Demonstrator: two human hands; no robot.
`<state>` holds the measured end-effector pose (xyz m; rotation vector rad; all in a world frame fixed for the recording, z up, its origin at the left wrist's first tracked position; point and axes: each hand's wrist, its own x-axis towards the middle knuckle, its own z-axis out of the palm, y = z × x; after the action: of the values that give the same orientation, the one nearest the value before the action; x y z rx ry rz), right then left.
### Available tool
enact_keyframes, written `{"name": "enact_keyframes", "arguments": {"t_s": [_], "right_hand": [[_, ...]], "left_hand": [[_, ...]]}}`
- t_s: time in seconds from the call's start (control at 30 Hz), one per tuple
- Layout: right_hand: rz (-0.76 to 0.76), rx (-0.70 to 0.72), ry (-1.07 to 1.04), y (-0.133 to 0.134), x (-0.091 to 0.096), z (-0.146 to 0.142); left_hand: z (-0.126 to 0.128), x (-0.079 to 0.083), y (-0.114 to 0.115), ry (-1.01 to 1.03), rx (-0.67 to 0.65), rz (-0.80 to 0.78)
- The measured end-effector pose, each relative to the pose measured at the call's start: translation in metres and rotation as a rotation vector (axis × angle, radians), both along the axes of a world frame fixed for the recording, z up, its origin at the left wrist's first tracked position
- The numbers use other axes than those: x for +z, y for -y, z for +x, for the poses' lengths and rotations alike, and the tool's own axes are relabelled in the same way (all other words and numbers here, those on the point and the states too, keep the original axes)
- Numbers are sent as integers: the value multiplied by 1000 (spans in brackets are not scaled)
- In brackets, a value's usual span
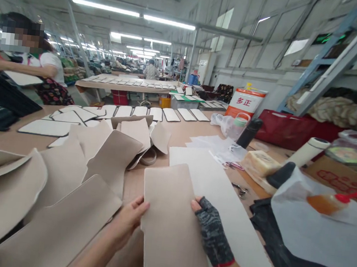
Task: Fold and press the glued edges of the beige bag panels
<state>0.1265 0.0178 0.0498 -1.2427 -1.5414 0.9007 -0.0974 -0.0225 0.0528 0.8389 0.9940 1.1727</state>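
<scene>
Between my hands is a long beige leather-like panel [171, 226] with pale edges. My left hand [129, 219], bare, pinches its left edge with the thumb on top. On the right edge, my right hand [209, 228] grips the same panel; it wears a dark grey fingerless glove with a red cuff. Under and beyond the panel lies a long white sheet [206, 170] on the table. A loose heap of similar beige panels [70, 220] spreads to the left of my left hand, some of them curled up.
White dark-edged pieces [170, 115] lie in a row farther back on the brown table [191, 130]. Small scissors [240, 190], a dark bottle [249, 133], a cream flask [310, 151] and a red-tipped glue bottle [329, 203] are on the right. A co-worker [42, 64] stands at the far left.
</scene>
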Motion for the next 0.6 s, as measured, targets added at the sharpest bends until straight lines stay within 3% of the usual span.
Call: {"name": "enact_keyframes", "arguments": {"t_s": [0.07,0.17,0.27,0.37,0.47,0.6], "right_hand": [[83,-70,56,1,-8,-6],[314,-250,402,5,-15,-9],[389,-168,687,6,-17,-3],[336,-105,585,3,-15,5],[244,-78,364,-3,-10,9],[196,-104,302,-12,3,8]], "left_hand": [[18,1,2,-153,29,27],[35,7,3,-440,96,172],[38,12,3,-666,122,337],[33,15,2,-748,111,392],[28,18,4,-679,59,300],[28,23,9,-549,-22,165]]}}
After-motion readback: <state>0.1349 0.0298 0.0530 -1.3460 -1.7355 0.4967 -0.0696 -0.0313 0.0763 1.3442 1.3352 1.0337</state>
